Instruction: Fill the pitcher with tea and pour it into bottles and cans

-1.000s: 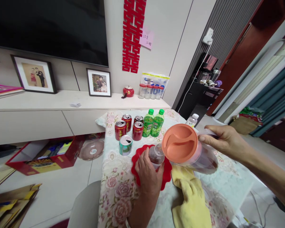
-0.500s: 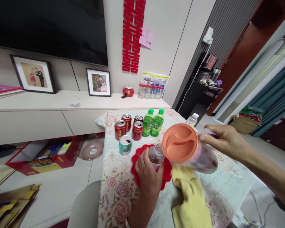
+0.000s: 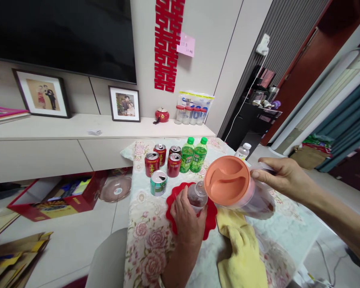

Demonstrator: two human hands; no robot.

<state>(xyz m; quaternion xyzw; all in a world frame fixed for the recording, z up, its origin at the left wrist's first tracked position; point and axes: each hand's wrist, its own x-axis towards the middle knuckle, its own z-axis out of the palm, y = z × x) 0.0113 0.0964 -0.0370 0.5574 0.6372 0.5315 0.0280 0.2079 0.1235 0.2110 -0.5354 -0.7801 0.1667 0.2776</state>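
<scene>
Looking partway through a pour, I'd guess: dark liquid's left in the tipped pitcher (image 3: 259, 202), some seems to be in the clear bottle (image 3: 198, 196) over the red tray (image 3: 210, 228), can't tell how full, no stream I can make out. Left hand (image 3: 187, 218) is back side up, fingers curled round the bottle, open just to its width. Right hand (image 3: 276, 174) is out sideways, thumb and fingers closed on the handle (image 3: 266, 167), orange lid (image 3: 228, 194) right beside the bottle's neck

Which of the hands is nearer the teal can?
Left. The left hand, on the bottle, is right of the teal can and closer to the wearer; the right hand, on the pitcher, is much farther right.
</scene>
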